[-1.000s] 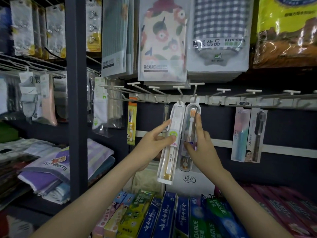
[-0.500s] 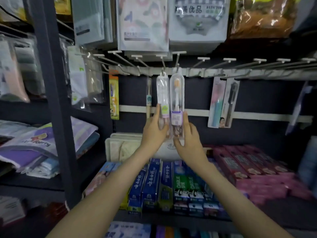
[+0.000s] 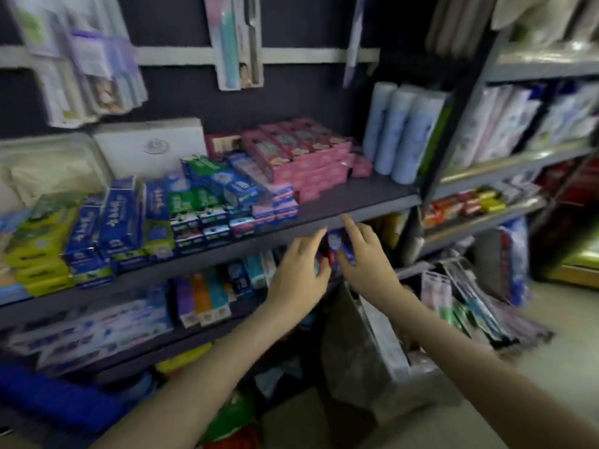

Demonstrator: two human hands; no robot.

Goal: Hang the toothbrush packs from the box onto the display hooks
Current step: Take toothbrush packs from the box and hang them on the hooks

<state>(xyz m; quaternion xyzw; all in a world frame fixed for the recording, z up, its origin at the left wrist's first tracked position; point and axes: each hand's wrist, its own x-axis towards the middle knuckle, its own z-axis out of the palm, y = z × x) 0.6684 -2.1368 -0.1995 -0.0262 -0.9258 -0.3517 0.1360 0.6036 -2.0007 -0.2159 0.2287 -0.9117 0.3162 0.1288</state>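
Observation:
The view is blurred and points down at the shelves. My left hand (image 3: 299, 270) and my right hand (image 3: 364, 259) hover side by side in front of the grey shelf edge (image 3: 372, 212), fingers loosely extended, holding nothing. Hung toothbrush packs (image 3: 87, 63) dangle at the top left, and two more packs (image 3: 236, 43) hang at the top centre. Low on the right, loose toothbrush packs (image 3: 466, 306) lie in a pile beside a grey carton (image 3: 372, 345) on the floor. The hooks are out of frame.
Blue and green toothpaste boxes (image 3: 129, 222) and pink boxes (image 3: 301, 153) fill the middle shelf. Pale blue rolls (image 3: 402, 128) stand at its right end. More boxes (image 3: 207, 296) sit on the lower shelf. A dark upright post (image 3: 453, 124) separates the neighbouring rack.
Both hands have let go of the two hung packs and dropped down to the right. The view has swung from the hook rail down toward the shelves and floor.

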